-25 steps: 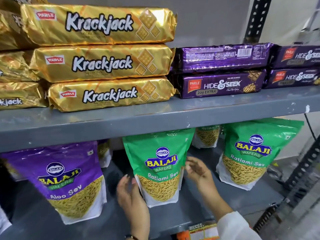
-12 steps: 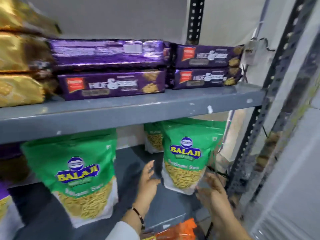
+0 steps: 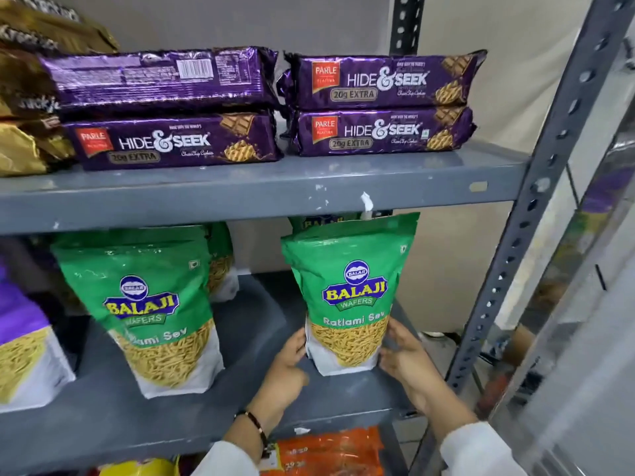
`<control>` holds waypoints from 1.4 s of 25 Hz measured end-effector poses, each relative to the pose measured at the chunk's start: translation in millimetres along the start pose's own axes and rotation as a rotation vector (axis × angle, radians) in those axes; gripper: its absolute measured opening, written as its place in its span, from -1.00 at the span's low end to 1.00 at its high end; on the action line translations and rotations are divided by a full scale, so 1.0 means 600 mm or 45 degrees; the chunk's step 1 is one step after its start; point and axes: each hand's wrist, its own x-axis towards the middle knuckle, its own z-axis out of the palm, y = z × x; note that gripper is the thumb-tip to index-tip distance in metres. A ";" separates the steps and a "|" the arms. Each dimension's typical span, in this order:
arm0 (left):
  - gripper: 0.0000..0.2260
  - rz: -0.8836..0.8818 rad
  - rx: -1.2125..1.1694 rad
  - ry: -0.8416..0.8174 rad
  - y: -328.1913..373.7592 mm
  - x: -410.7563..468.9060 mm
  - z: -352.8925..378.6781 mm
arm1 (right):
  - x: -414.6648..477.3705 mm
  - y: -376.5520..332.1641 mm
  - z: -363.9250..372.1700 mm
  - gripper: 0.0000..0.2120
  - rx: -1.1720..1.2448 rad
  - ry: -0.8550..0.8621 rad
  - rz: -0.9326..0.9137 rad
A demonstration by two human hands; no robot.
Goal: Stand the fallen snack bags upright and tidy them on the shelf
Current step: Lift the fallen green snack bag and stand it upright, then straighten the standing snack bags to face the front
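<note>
A green Balaji Ratlami Sev bag [image 3: 350,290] stands upright at the right end of the middle shelf [image 3: 261,403]. My left hand [image 3: 290,365] presses its lower left edge and my right hand [image 3: 405,355] cups its lower right edge, so both hands hold it. Another green Ratlami Sev bag [image 3: 151,310] stands upright to the left, leaning slightly. Behind each one a further green bag [image 3: 223,269] is partly hidden. A purple Balaji bag [image 3: 20,341] shows at the far left edge.
The upper shelf [image 3: 261,197] carries purple Hide & Seek biscuit packs [image 3: 378,104] and gold Krackjack packs [image 3: 24,108]. A perforated grey upright [image 3: 522,235] bounds the shelf on the right. Orange packets [image 3: 330,451] lie on the shelf below.
The view swung right from the middle green bag to the right-hand one. Both hands left the first bag and closed on the sides of the rightmost bag.
</note>
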 end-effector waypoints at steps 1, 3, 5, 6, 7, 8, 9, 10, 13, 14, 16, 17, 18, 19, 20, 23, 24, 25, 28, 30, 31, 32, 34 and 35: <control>-0.26 -0.004 0.018 0.013 -0.005 -0.004 -0.002 | 0.007 0.006 -0.004 -0.43 -0.016 -0.010 0.007; -0.23 -0.005 0.046 0.004 -0.001 -0.008 0.000 | 0.013 0.015 -0.009 -0.37 -0.011 -0.023 0.028; -0.23 0.007 0.054 0.011 0.009 -0.010 0.007 | 0.016 0.023 -0.014 -0.37 0.009 -0.018 0.043; -0.24 0.014 0.049 0.016 0.015 -0.011 0.009 | 0.016 0.024 -0.015 -0.38 0.019 -0.012 0.047; -0.25 0.017 0.039 0.023 0.019 -0.013 0.012 | 0.016 0.027 -0.015 -0.39 0.027 -0.012 0.041; -0.27 0.017 0.035 0.033 0.022 -0.014 0.013 | 0.015 0.029 -0.015 -0.39 0.028 -0.011 0.032; -0.27 0.011 0.043 0.043 0.024 -0.014 0.016 | 0.016 0.031 -0.016 -0.38 0.033 -0.013 0.034; -0.27 -0.005 0.052 0.052 0.024 -0.014 0.018 | 0.018 0.034 -0.018 -0.37 0.032 -0.012 0.036; -0.27 -0.013 0.038 0.065 0.025 -0.018 0.024 | 0.018 0.037 -0.019 -0.38 0.017 -0.001 0.047; -0.28 0.002 0.025 0.062 0.029 -0.022 0.027 | 0.017 0.036 -0.019 -0.38 0.007 -0.003 0.051; -0.30 0.021 0.008 0.056 0.036 -0.026 0.029 | 0.015 0.034 -0.017 -0.39 -0.014 -0.020 0.052; -0.30 0.008 0.007 0.061 0.036 -0.026 0.028 | 0.013 0.032 -0.016 -0.40 -0.028 -0.024 0.054; -0.29 -0.014 0.003 0.084 0.032 -0.024 0.027 | 0.009 0.031 -0.016 -0.38 -0.031 -0.014 0.057; -0.28 -0.037 0.006 0.130 0.027 -0.022 0.025 | 0.005 0.034 -0.016 -0.34 -0.028 0.007 0.064; -0.26 -0.061 0.000 0.201 0.020 -0.022 0.024 | 0.000 0.037 -0.016 -0.30 -0.024 0.029 0.062; -0.31 0.007 -0.068 0.332 0.013 -0.032 0.041 | -0.022 0.047 -0.009 -0.21 -0.038 0.006 0.038; -0.33 0.057 -0.068 0.308 0.018 -0.039 0.052 | -0.028 0.049 -0.005 -0.18 -0.060 -0.020 0.024; -0.33 0.088 -0.062 0.277 0.023 -0.046 0.062 | -0.031 0.050 -0.002 -0.17 -0.077 -0.039 0.013; -0.33 0.105 -0.100 0.279 0.030 -0.049 0.075 | -0.031 0.045 -0.002 -0.16 -0.098 -0.041 0.005; -0.36 0.072 -0.114 0.296 0.027 -0.044 0.069 | -0.028 0.040 -0.006 -0.17 -0.107 -0.042 0.015; -0.37 0.048 -0.109 0.294 0.027 -0.045 0.068 | -0.026 0.039 -0.008 -0.16 -0.110 -0.046 0.024; -0.37 0.035 -0.104 0.293 0.030 -0.048 0.068 | -0.024 0.038 -0.009 -0.16 -0.115 -0.047 0.034; -0.43 0.041 -0.085 0.292 0.039 -0.051 0.072 | -0.022 0.038 -0.009 -0.16 -0.132 -0.052 0.051; -0.46 0.045 -0.078 0.290 0.044 -0.052 0.074 | -0.022 0.038 -0.009 -0.16 -0.134 -0.055 0.053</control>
